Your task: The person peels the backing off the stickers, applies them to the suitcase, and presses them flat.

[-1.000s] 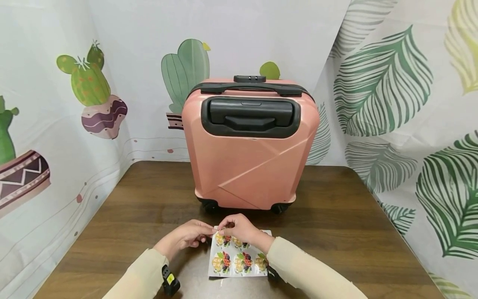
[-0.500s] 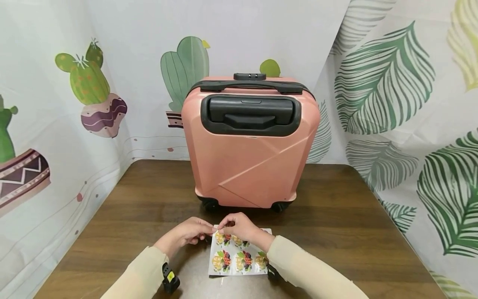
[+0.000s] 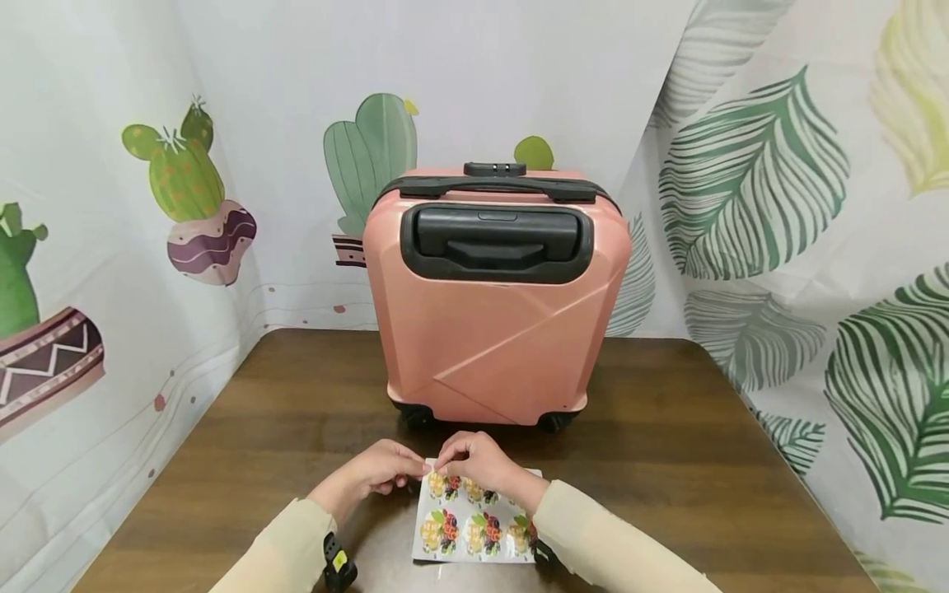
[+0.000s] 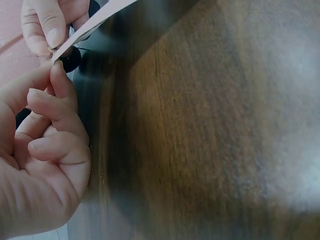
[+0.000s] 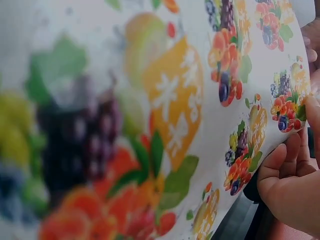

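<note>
A white sheet of round fruit-print stickers [image 3: 465, 504] is on the table in front of me, its far left corner between my two hands. My left hand [image 3: 376, 471] pinches that corner with thumb and index finger; the other fingers curl loosely in the left wrist view. My right hand [image 3: 485, 463] reaches over the sheet and pinches at the same corner, right beside the left fingertips. Seen edge-on in the left wrist view, the sheet [image 4: 92, 24] is raised off the table there. Whether a sticker edge is lifted is too small to tell.
Behind the hands a pink hard-shell suitcase [image 3: 493, 346] stands upright on the brown wooden table [image 3: 667, 461]. A black wrist device [image 3: 339, 562] sits on the left sleeve. Printed cloth with cacti and leaves [image 3: 282, 165] hangs behind and beside the table.
The head view has tilted, so the whole scene sits slightly lower. Both hands stay at the same corner of the sticker sheet, with barely any visible finger movement.
</note>
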`<state>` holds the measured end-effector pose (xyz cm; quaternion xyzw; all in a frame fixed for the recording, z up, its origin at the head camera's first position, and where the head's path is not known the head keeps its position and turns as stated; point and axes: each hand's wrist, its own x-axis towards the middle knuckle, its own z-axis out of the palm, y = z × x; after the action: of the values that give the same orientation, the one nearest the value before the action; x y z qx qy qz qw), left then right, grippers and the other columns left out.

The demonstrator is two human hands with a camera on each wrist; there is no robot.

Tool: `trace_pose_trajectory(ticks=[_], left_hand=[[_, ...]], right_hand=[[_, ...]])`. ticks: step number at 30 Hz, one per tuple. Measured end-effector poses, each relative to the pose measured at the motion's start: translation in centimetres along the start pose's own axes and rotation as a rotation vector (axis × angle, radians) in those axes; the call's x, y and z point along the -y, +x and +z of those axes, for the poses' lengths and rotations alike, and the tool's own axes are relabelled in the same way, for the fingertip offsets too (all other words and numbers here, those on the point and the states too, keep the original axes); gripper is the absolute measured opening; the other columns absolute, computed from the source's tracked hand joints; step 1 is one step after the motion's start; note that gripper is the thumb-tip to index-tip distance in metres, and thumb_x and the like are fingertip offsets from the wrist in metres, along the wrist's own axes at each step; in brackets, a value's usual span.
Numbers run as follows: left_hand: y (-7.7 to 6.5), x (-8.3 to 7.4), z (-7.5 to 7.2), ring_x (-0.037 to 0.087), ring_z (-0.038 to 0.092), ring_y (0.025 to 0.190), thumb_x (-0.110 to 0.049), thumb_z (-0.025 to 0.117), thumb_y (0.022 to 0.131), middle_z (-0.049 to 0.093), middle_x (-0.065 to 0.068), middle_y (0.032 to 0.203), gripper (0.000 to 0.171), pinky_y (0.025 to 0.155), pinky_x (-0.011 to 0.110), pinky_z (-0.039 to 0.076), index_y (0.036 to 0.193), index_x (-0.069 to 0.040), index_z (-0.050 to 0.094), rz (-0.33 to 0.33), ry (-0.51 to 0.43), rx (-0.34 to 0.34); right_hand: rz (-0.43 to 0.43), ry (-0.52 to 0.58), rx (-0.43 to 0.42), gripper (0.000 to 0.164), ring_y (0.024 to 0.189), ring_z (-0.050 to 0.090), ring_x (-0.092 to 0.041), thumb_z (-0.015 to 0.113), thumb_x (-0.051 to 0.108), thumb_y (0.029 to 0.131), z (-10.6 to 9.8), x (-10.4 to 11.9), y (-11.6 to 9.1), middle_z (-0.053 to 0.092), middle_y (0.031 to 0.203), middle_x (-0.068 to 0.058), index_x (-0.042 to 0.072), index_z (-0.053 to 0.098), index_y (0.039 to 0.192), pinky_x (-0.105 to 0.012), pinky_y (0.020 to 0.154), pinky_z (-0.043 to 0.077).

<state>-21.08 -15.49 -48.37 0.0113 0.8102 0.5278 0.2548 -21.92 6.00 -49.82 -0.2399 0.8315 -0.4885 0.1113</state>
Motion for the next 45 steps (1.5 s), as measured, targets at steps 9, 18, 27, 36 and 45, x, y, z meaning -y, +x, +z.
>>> trace_pose_trajectory(ticks=[9, 18, 27, 36, 45], left_hand=[[-0.6, 0.6, 0.3, 0.005, 0.038, 0.049, -0.016, 0.074, 0.089, 0.053, -0.006, 0.06, 0.019, 0.046, 0.017, 0.028, 0.097, 0.001, 0.078, -0.012, 0.028, -0.023], [-0.2, -0.1, 0.0, 0.006, 0.04, 0.051, -0.015, 0.076, 0.088, 0.058, -0.007, 0.062, 0.017, 0.046, 0.018, 0.028, 0.093, 0.001, 0.078, 0.031, 0.081, -0.056], [0.0, 0.0, -0.1, 0.005, 0.041, 0.05, -0.014, 0.076, 0.087, 0.066, -0.008, 0.067, 0.018, 0.045, 0.017, 0.026, 0.094, 0.002, 0.078, 0.041, 0.089, -0.068], [0.0, -0.1, -0.2, 0.006, 0.042, 0.051, -0.014, 0.078, 0.086, 0.066, -0.007, 0.067, 0.015, 0.045, 0.018, 0.025, 0.092, -0.001, 0.078, 0.03, 0.103, -0.088], [-0.1, 0.0, -0.4, 0.006, 0.043, 0.052, -0.014, 0.077, 0.086, 0.068, -0.007, 0.07, 0.015, 0.045, 0.018, 0.025, 0.093, -0.001, 0.078, 0.017, 0.115, -0.109]], right_hand=[[-0.039, -0.01, -0.002, 0.007, 0.099, 0.062, -0.009, 0.077, 0.011, 0.09, 0.4, 0.0, -0.9, 0.071, 0.107, -0.009, 0.006, 0.082, 0.09, -0.021, 0.085, 0.049], [-0.063, -0.005, -0.008, 0.008, 0.091, 0.058, -0.001, 0.078, 0.012, 0.088, -0.6, 1.0, -1.1, 0.071, 0.101, -0.01, 0.005, 0.082, 0.089, -0.02, 0.081, 0.049], [-0.06, -0.003, -0.017, 0.007, 0.088, 0.058, 0.001, 0.078, 0.01, 0.089, -0.7, 0.8, -1.4, 0.072, 0.098, -0.009, 0.005, 0.082, 0.088, -0.02, 0.076, 0.049], [-0.064, 0.01, -0.05, 0.007, 0.094, 0.058, -0.001, 0.078, 0.011, 0.088, -1.2, 0.7, -2.0, 0.072, 0.103, -0.009, 0.006, 0.083, 0.087, -0.019, 0.08, 0.049], [-0.065, 0.008, -0.06, 0.006, 0.09, 0.057, 0.002, 0.077, 0.007, 0.088, -1.6, 0.6, -2.7, 0.071, 0.098, -0.01, 0.006, 0.083, 0.088, -0.019, 0.077, 0.048]])
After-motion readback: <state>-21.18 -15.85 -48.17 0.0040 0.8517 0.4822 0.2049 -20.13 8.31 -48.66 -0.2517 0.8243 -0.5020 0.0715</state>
